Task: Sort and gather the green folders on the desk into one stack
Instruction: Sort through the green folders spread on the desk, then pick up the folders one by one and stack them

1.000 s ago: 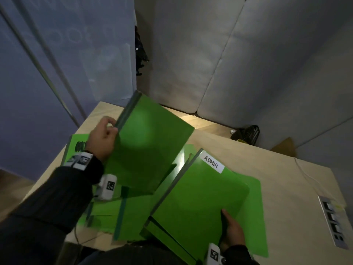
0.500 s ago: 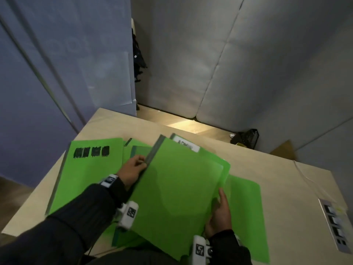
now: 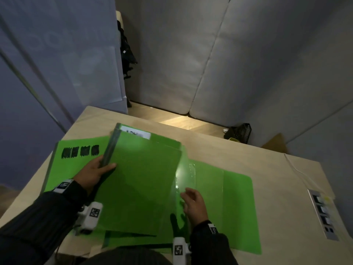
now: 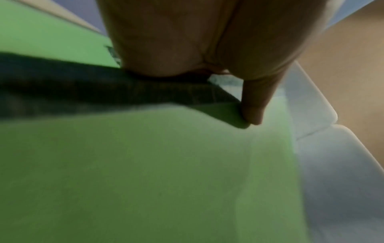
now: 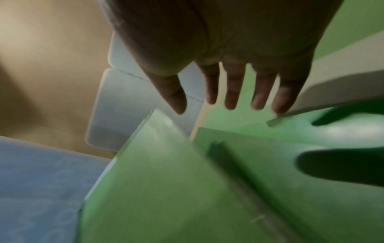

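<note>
Several green folders lie overlapped on the light wooden desk (image 3: 267,169). The top folder (image 3: 141,184) lies on the middle pile, over a folder with a white label (image 3: 133,133). My left hand (image 3: 95,172) grips the top folder's dark spine, thumb on its cover (image 4: 252,113). My right hand (image 3: 193,202) hovers with straight, spread fingers (image 5: 230,92) just off the top folder's right edge, above a flat green folder (image 3: 235,205). Another green folder with black scribbled marks (image 3: 76,152) lies at the left.
A power strip (image 3: 322,213) with a white cable sits near the desk's right edge. A black basket (image 3: 238,132) stands on the floor behind the desk. Grey padded walls enclose the back, with a blue-grey panel at the left.
My left hand brought the raised folder down and right onto the labelled folder. My right hand let go of the pile and now hovers open at its right edge.
</note>
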The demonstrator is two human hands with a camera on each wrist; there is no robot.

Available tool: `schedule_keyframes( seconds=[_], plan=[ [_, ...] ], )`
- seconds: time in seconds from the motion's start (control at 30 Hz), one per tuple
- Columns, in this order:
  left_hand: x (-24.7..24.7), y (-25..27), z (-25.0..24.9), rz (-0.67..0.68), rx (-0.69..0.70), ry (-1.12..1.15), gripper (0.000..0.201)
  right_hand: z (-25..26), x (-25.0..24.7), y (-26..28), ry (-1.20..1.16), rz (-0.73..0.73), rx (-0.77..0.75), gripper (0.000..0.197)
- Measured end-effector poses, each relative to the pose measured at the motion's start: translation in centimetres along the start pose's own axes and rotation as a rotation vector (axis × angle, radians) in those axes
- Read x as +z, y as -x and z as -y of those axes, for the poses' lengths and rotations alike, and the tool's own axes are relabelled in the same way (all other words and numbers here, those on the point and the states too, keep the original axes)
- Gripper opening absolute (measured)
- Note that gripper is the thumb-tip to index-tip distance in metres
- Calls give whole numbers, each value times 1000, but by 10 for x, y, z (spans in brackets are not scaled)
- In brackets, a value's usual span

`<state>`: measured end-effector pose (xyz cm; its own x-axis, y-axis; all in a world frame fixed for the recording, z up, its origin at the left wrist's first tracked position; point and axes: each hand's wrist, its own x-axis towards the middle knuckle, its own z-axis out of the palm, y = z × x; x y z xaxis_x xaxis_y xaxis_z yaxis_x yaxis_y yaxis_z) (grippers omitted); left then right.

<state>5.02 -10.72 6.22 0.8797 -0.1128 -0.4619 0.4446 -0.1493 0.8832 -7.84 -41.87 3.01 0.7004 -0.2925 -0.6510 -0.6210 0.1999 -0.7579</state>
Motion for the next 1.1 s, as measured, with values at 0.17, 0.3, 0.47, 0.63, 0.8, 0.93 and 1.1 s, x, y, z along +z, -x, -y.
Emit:
schedule_keyframes(
  seconds=[0.17,0.3,0.47,0.63,0.8,0.93,1.1],
  plan=[
    [-92,8,13,-353,-47,103,13,-29,0,-22,463,-32,56,101],
    [-208,-1,87,-569,-90,56,62,-31,20,-29,736,-49,37,116],
    [-271,28,129,-781,-88,133,63,-33,29,-38,759,-124,62,97],
    [-255,69,117,-874,-87,256,65,-35,24,-43,601,-61,121,92],
    [-225,79,94,-886,-22,388,40,-35,9,-43,639,-133,107,50],
    [-233,67,107,-818,-19,382,68,-39,-4,-36,587,-196,78,36],
    [-277,57,160,-733,-65,462,80,-28,-1,-32,780,-353,-85,71]
  ],
)
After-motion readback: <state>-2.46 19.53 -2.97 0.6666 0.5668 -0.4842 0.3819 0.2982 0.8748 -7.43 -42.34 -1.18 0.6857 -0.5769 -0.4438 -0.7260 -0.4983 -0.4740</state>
